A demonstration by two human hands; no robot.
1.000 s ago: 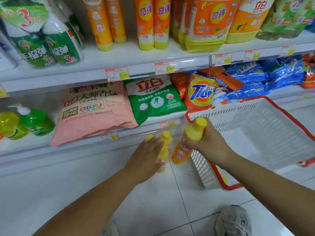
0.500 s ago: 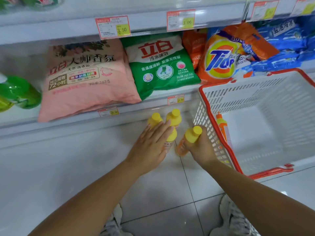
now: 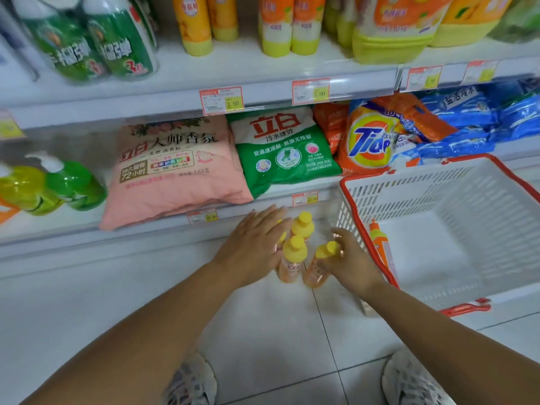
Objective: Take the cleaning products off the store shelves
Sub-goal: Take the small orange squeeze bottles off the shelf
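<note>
Noted cluster of yellow-capped bottles point(image 3: 293, 258) upright on floor point(image 3: 263, 331), just in front of bottom shelf point(image 3: 87, 238). Long axes vertical, caps up. Left hand point(image 3: 254, 247) flat, fingers straight, against cluster's left side. Right hand point(image 3: 350, 261) fingers splayed, loose beside rightmost bottle point(image 3: 320, 267); saw no firm grip. Cluster sat between both hands, straight ahead. Basket point(image 3: 438, 194) just right of right hand, one orange bottle point(image 3: 380, 247) inside. I judged right hand nearer basket: lift by neck, carry right over rim.
</note>
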